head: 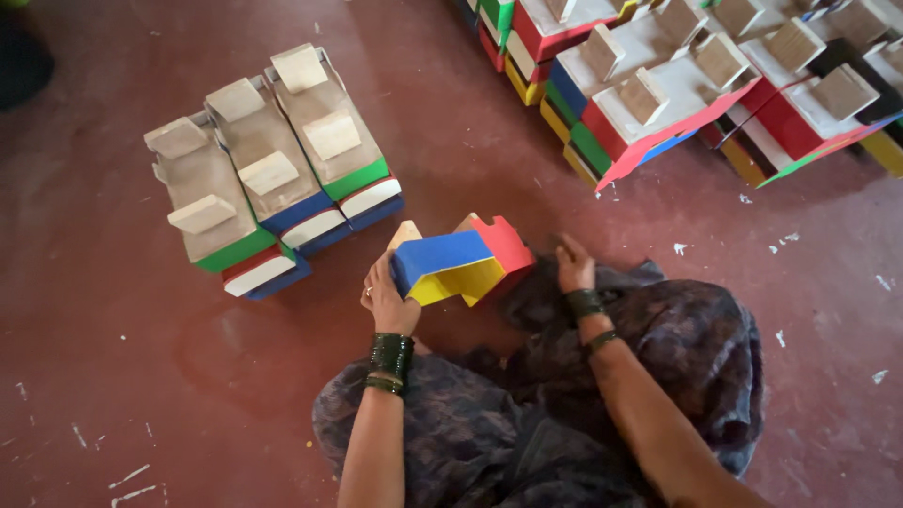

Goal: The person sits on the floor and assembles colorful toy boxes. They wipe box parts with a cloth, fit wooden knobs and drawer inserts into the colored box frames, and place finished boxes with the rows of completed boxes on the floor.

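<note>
A painted wooden toy block (461,261) with blue, yellow and red faces rests on the dark red floor just in front of my knees. My left hand (388,299) grips its left end, thumb on the blue face. Fingers down, my right hand (572,265) rests on the dark patterned cloth over my lap, right of the block and not touching it. Both wrists wear dark green bangles.
Three similar wooden toys (268,160) stand side by side on the floor at upper left, bare wood tops with green, blue, white and red sides. A larger stack of such toys (677,80) fills the upper right. White paint flecks dot the floor.
</note>
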Action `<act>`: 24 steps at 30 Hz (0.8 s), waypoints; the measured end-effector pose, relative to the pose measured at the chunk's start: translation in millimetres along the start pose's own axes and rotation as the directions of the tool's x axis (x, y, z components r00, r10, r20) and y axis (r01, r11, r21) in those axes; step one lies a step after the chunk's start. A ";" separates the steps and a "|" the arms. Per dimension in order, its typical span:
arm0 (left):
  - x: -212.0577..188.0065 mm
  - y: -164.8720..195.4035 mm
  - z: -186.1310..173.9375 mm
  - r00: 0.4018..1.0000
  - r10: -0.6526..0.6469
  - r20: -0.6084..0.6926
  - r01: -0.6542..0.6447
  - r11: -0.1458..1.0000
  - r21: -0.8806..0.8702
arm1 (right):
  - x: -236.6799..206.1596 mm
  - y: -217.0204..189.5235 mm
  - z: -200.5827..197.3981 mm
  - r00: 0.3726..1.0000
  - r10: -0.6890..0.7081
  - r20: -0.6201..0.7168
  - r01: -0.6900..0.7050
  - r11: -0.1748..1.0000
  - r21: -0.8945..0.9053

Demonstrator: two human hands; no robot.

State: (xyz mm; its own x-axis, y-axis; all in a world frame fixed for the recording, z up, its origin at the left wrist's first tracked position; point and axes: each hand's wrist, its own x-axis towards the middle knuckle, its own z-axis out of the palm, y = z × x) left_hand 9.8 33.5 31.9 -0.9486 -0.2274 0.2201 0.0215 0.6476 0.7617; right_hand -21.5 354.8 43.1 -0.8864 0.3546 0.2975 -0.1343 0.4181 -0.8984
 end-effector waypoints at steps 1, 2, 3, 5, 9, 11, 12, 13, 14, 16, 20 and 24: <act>-0.8 0.3 -1.8 1.000 0.020 -0.006 -0.020 1.000 -0.007 | 2.1 0.0 -1.5 1.000 -0.013 -0.018 0.013 1.000 0.018; -0.7 0.6 -3.7 0.999 0.040 -0.014 -0.041 0.999 -0.016 | 5.1 0.9 -5.1 0.999 -0.029 -0.036 0.030 0.999 0.034; -0.4 1.5 -5.3 0.998 0.059 -0.024 -0.060 0.998 -0.028 | 7.8 -1.5 -8.6 0.998 -0.046 -0.052 0.049 0.998 0.048; 0.9 3.5 -10.0 0.992 0.120 -0.024 -0.122 0.986 -0.116 | 4.5 -12.2 -2.7 0.989 -0.145 -0.018 0.145 0.989 0.026; 0.9 15.9 -16.2 0.987 0.164 -0.002 -0.164 0.986 -0.024 | -17.2 -45.3 29.7 0.965 -0.212 0.154 0.202 0.976 0.080; -2.8 22.4 -19.3 0.982 0.191 0.000 -0.191 0.982 0.005 | -26.4 -56.2 42.7 0.886 -0.426 0.185 0.435 0.900 -0.012; -4.4 24.3 -21.5 0.979 0.203 0.002 -0.203 0.979 0.019 | -31.9 -58.7 47.5 0.901 -0.373 0.222 0.398 0.913 -0.083; -5.0 25.5 -23.7 0.979 0.205 0.014 -0.205 0.979 0.020 | -35.3 -58.7 50.8 0.914 -0.316 0.255 0.361 0.919 -0.155; -5.8 26.3 -25.4 0.978 0.205 0.026 -0.206 0.978 0.019 | -36.9 -56.1 52.2 0.910 -0.328 0.253 0.374 0.913 -0.161; -7.0 26.6 -27.7 0.975 0.215 0.046 -0.216 0.976 0.024 | -39.2 -44.9 51.9 0.903 -0.349 0.250 0.397 0.900 -0.177; -2.8 26.2 -27.3 0.969 0.239 0.058 -0.240 0.971 0.001 | -38.4 -11.3 43.8 0.903 -0.360 0.233 0.408 0.890 -0.206; -0.2 27.5 -27.7 0.971 0.230 0.062 -0.231 0.973 0.007 | -29.9 4.3 28.9 0.956 -0.250 0.156 0.286 0.913 -0.292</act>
State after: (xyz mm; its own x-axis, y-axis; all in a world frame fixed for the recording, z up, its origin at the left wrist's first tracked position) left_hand 19.3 31.2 69.7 -0.9360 -0.0267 0.3511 0.2377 0.6877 0.6859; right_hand -8.3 321.9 21.0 -0.8826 0.1043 0.4584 -0.2467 0.7273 -0.6404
